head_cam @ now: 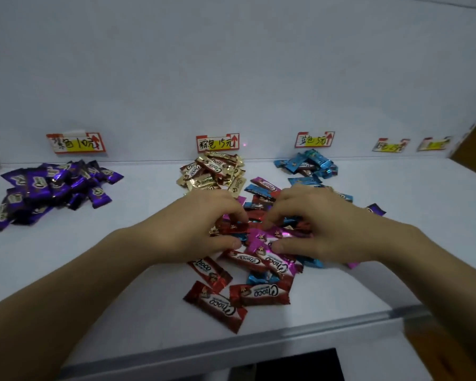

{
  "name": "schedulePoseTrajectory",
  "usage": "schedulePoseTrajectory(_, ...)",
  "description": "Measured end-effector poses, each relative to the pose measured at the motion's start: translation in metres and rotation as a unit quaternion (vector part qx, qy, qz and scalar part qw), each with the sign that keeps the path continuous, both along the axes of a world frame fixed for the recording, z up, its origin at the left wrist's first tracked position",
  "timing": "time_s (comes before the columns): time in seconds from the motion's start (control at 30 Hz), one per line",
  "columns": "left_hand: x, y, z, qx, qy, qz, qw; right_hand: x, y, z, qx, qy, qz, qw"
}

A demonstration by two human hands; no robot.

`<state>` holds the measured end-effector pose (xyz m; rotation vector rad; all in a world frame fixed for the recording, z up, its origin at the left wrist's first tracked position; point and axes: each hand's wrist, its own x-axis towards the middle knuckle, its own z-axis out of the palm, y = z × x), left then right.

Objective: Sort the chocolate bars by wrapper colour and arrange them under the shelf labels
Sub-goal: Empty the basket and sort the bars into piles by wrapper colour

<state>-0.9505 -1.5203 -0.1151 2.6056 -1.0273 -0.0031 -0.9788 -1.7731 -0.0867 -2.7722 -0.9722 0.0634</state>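
Purple bars (52,188), gold bars (215,171) and blue bars (308,163) lie heaped under their own labels (217,143), so only the mixed heap (259,259) mid-shelf needs sorting. The left hand (201,229) pinches a red bar (232,227) from it. The right hand (322,224) curls into magenta wrappers (261,237); I cannot tell whether it grasps one.

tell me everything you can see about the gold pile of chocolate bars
The gold pile is a loose heap of small bars in shiny, foil-like gold wrappers with crimped ends, brown bands and white "Choco" lettering. The bars overlap at mixed angles. It sits on the white shelf close to the back wall, directly under the middle label. Its near edge runs behind the left hand; whether they touch is hidden.
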Motion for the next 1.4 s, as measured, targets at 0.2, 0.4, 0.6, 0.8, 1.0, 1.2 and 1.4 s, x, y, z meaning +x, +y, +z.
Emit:
schedulePoseTrajectory(0.2,-0.005,0.002,-0.010,-0.060,-0.058,0.003,0.997,0.009,0.004,-0.007,-0.001,0.002,-0.030,1.000)
schedulePoseTrajectory(0.4,-0.009,0.008,-0.011,-0.108,-0.039,0.071,0.991,0.011,0.004,-0.001,-0.009,0.021,-0.055,0.998)
schedulePoseTrajectory(0.6,-0.008,0.020,-0.007,-0.080,-0.035,0.139,0.986,0.011,0.007,0.016,-0.022,0.007,-0.088,0.996)
schedulePoseTrajectory(0.8,-0.011,0.016,-0.008,-0.049,-0.079,0.072,0.993,0.006,0.019,0.008,-0.057,0.006,-0.009,0.998)
schedulePoseTrajectory(1.0,-0.010,0.011,-0.012,-0.006,-0.096,0.006,0.995,0.007,0.028,0.002,-0.057,0.012,-0.024,0.998)
schedulePoseTrajectory(1.2,-0.013,0.009,-0.015,-0.050,-0.169,-0.033,0.984,0.006,0.032,0.003,0.012,0.048,-0.050,0.998)
schedulePoseTrajectory(1.4,-0.017,0.007,-0.010,-0.180,-0.087,0.063,0.978,0.008,0.027,0.007,0.116,0.074,-0.084,0.987)
